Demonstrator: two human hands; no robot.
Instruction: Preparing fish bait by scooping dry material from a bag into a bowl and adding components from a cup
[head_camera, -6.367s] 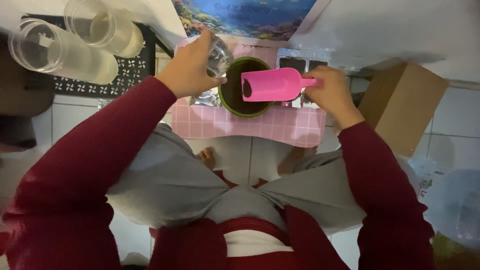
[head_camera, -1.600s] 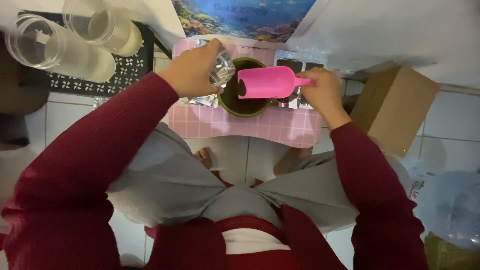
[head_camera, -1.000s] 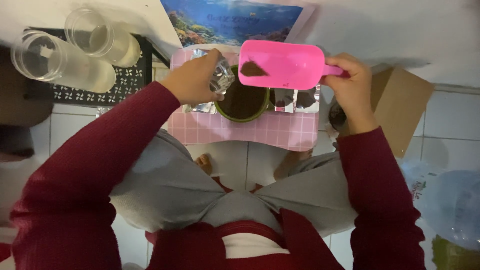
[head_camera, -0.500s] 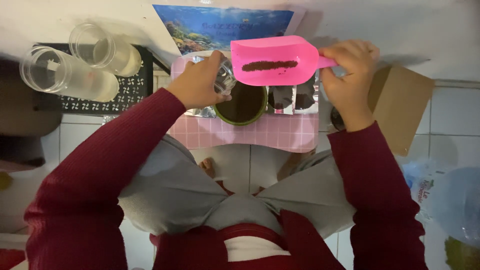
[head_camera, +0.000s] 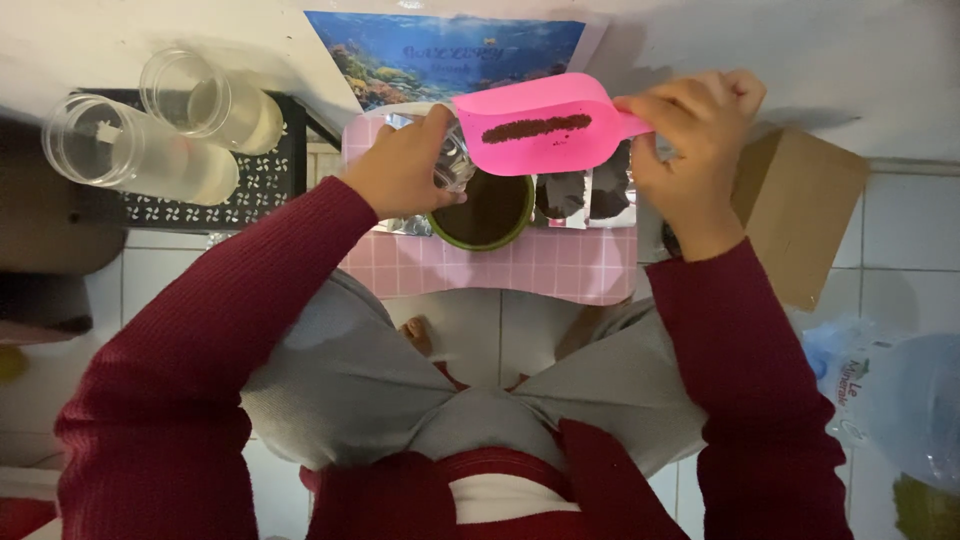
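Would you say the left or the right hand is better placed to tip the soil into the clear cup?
Probably the right hand: it holds the pink scoop of soil beside the clear cup in the left hand.

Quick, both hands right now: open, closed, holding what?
Left hand: closed on a small clear glass.
Right hand: closed on the pink scoop handle.

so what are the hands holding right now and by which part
The right hand holds the pink plastic scoop by its short handle, a line of dark soil in its bowl. The left hand grips a small clear plastic cup around its side.
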